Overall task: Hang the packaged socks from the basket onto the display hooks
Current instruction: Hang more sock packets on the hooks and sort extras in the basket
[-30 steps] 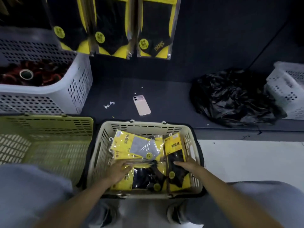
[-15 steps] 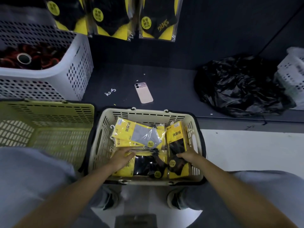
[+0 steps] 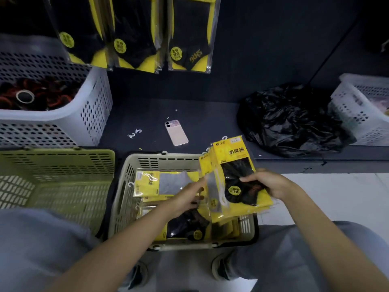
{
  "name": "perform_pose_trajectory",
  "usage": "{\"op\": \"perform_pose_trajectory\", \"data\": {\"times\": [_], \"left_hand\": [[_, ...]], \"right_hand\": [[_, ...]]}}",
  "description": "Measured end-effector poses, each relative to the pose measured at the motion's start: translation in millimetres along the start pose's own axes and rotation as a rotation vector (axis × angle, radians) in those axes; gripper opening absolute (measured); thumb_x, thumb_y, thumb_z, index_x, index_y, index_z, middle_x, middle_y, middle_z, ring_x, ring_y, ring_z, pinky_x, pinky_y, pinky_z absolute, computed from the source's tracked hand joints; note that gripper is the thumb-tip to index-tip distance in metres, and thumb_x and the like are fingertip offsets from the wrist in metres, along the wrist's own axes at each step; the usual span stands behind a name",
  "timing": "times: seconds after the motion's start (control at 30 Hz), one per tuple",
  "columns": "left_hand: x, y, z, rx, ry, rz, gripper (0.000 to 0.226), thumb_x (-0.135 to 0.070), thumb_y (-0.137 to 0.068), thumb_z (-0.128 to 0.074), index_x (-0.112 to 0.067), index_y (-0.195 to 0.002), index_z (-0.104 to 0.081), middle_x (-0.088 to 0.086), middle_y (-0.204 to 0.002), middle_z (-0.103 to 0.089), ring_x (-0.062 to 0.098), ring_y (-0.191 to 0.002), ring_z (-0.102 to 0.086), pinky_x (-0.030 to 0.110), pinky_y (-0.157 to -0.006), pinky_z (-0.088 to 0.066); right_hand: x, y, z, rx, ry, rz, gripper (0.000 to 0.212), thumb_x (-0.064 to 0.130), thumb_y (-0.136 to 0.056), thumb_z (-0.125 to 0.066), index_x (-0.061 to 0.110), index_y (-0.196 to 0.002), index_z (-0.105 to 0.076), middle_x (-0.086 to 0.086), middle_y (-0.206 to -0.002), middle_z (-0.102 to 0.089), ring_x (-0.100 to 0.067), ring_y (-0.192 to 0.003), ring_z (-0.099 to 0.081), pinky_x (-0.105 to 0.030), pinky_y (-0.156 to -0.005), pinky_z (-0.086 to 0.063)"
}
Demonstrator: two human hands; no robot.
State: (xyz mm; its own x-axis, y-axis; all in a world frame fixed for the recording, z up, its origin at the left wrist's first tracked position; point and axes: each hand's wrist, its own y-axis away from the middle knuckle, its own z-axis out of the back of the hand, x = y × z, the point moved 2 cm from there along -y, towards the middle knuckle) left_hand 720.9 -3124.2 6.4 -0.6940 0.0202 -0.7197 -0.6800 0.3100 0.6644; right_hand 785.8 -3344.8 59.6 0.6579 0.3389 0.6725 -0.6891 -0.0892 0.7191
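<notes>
A beige basket [image 3: 147, 163] on the floor between my knees holds several yellow-and-black sock packs [image 3: 160, 183]. My right hand [image 3: 267, 183] grips a small stack of sock packs [image 3: 233, 165] lifted above the basket's right side. My left hand [image 3: 189, 197] reaches to the stack's left edge with fingers extended, touching the packs. Sock packs [image 3: 187, 36] hang on the dark display wall at the top; their hooks are out of frame.
An olive basket [image 3: 59, 165] stands left of the beige one. A white basket [image 3: 63, 114] with dark items sits behind it. A pink phone [image 3: 176, 132] and small white hooks [image 3: 134, 133] lie on the dark shelf. A black plastic bag [image 3: 292, 121] and another white basket [image 3: 364, 110] are at the right.
My right hand has lifted a stack of sock packs out of the basket, up and to the right. My left hand has risen from the packs in the basket to the stack's edge.
</notes>
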Motion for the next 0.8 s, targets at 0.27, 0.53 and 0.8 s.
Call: {"op": "perform_pose_trajectory", "data": {"times": [0.27, 0.53, 0.8], "left_hand": [[-83.9, 25.9, 13.1, -0.156, 0.328, -0.262, 0.084, -0.058, -0.057, -0.073, -0.013, -0.126, -0.056, 0.007, -0.116, -0.068, 0.02, -0.103, -0.066, 0.031, -0.082, -0.053], [-140.8, 70.1, 38.3, -0.418, 0.146, -0.388, 0.145, -0.076, -0.024, -0.08, -0.014, -0.144, -0.027, 0.006, -0.139, -0.047, 0.026, -0.123, -0.051, 0.048, -0.104, -0.041], [-194.5, 105.7, 51.4, -0.416, 0.042, -0.716, 0.061, -0.056, -0.05, -0.08, -0.031, -0.104, -0.067, -0.008, -0.099, -0.074, 0.012, -0.096, -0.069, 0.033, -0.089, -0.052]], "right_hand": [[58.2, 45.7, -17.2, 0.135, -0.226, 0.285, 0.049, 0.013, -0.065, -0.075, 0.013, -0.112, -0.065, -0.007, -0.104, -0.074, -0.021, -0.096, -0.07, -0.032, -0.083, -0.055], [102.0, 64.9, -52.5, 0.208, 0.004, 0.491, 0.036, 0.015, -0.084, -0.07, 0.015, -0.117, -0.058, -0.002, -0.101, -0.074, -0.019, -0.093, -0.07, -0.035, -0.082, -0.055], [179.2, 84.9, -43.2, -0.085, -0.295, 0.946, 0.046, 0.033, -0.07, -0.071, 0.017, -0.113, -0.063, 0.001, -0.11, -0.07, -0.014, -0.105, -0.065, -0.018, -0.084, -0.052]]}}
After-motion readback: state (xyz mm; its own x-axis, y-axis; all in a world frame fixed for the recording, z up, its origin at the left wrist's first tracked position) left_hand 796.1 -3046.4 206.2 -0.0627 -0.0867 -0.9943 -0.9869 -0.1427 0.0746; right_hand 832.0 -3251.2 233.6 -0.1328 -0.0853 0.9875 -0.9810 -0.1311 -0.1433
